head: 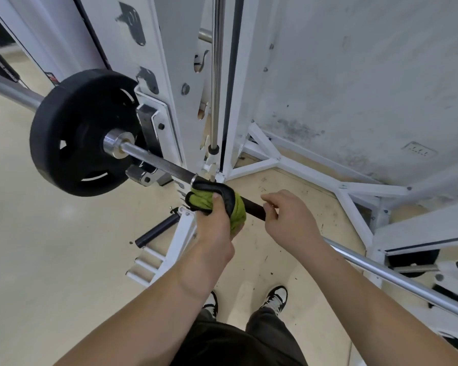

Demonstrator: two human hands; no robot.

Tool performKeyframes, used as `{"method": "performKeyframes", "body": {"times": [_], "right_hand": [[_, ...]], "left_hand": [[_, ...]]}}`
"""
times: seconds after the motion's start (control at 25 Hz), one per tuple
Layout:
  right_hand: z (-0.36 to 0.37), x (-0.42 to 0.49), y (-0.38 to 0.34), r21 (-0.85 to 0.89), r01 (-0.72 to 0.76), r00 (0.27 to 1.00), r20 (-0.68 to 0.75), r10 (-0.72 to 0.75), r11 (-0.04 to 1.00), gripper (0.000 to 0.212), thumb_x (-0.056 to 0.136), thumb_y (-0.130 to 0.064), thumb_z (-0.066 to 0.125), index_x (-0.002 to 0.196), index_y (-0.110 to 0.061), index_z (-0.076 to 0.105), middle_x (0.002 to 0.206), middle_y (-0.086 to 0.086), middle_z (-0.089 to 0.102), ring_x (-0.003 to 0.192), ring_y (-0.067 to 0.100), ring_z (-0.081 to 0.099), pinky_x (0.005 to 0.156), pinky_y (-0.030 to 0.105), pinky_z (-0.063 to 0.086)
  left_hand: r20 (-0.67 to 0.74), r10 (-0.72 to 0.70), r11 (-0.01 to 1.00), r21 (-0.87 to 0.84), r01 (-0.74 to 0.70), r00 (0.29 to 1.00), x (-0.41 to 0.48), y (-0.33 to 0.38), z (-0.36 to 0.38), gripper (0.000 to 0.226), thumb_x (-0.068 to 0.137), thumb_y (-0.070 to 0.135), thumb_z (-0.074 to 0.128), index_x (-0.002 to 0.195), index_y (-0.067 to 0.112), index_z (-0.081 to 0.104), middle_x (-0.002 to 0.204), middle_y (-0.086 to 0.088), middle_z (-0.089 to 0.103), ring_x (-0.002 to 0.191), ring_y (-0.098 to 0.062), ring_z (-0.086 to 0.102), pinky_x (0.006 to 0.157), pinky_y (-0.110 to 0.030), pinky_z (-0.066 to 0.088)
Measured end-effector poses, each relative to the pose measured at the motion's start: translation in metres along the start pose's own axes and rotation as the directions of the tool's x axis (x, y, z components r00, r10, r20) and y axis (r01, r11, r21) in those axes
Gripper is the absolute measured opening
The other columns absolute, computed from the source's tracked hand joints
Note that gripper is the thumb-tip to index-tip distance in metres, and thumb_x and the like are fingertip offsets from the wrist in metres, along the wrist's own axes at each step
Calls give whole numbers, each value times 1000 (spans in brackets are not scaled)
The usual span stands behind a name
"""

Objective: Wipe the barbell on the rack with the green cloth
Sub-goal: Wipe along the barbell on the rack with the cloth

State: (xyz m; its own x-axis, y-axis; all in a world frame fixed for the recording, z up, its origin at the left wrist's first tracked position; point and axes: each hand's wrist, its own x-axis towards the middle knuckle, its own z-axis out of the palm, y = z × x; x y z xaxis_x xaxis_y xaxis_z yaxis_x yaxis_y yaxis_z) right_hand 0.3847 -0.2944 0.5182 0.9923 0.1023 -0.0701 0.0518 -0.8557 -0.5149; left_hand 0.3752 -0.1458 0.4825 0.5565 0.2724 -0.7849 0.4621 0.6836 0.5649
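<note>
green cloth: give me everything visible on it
The green cloth is a soft, lime-green fabric, bunched and wrapped around the barbell where its black hook piece sits. The left hand clamps it against the bar, thumb over the hook, so only folds show on either side of the hand. The right hand grips the bar's black section just beside it. Its full size and any dirt on it cannot be told.

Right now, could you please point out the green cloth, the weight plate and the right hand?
green cloth [239, 210]: head view, fold wrapped on the bar.
weight plate [72, 122]: head view, black face.
right hand [291, 219]: head view, back of hand.
</note>
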Motion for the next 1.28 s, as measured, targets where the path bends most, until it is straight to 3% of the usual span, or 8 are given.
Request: {"method": "performKeyframes", "body": {"times": [0.28,0.44,0.56,0.76,0.92,1.0,1.16,1.28], "right_hand": [[0,8,13,169,-86,995,-40,94,982,31,98,-17,52,122,-24,70,115,-10,68,104,10,59,83,23,41],[-2,7,20,241,-111,992,-27,121,964,30,98,-19,53,121,-27,71,114,-16,68,106,7,60,86,25,47],[-6,3,32,260,-150,983,-60,171,954,31,97,-18,53,120,-26,72,114,-12,70,107,9,62,92,26,48],[-19,8,44,333,-215,966,-69,251,918,31,99,-18,52,122,-27,70,109,-10,71,103,10,65,89,20,47],[-23,6,51,372,-216,965,-60,256,903,28,98,-19,56,117,-31,72,103,-14,72,98,7,66,84,17,48],[-18,7,47,378,-229,965,-32,260,897,28,98,-19,57,118,-30,72,106,-12,73,99,6,66,86,18,48],[-8,18,29,346,-164,984,-6,177,924,27,97,-21,59,118,-30,73,109,-15,72,97,-2,63,90,15,45],[-4,27,18,313,-122,991,-7,130,942,24,96,-27,61,115,-31,74,107,-21,71,94,-11,60,85,9,42]], "left_hand": [[136,-63,955,296,20,989,-17,-31,2,16,100,27,64,115,20,67,117,-11,76,101,-33,74,86,-54,62],[-64,63,997,-35,-66,996,11,9,-17,23,105,18,58,128,21,60,120,-8,74,106,-31,72,98,-58,56],[-17,51,997,65,-50,999,-4,-18,4,35,104,20,55,139,25,57,132,-10,70,116,-28,67,106,-56,52],[201,-256,937,292,191,946,-44,-69,28,26,103,8,52,123,15,67,115,-18,77,106,-39,73,92,-58,59],[151,-108,994,-1,110,983,-9,-26,9,31,108,10,48,137,11,61,117,-15,71,92,-33,70,84,-44,60],[193,-107,993,63,96,975,-16,-30,16,29,107,12,49,131,13,66,106,-12,72,77,-25,67,75,-39,60],[240,-251,936,308,171,938,-43,-59,15,29,101,6,52,119,18,72,107,-12,80,99,-33,77,90,-54,61],[149,-118,985,146,96,982,-18,-19,-17,28,102,6,52,126,8,68,113,-14,77,101,-39,74,89,-51,60]]}}
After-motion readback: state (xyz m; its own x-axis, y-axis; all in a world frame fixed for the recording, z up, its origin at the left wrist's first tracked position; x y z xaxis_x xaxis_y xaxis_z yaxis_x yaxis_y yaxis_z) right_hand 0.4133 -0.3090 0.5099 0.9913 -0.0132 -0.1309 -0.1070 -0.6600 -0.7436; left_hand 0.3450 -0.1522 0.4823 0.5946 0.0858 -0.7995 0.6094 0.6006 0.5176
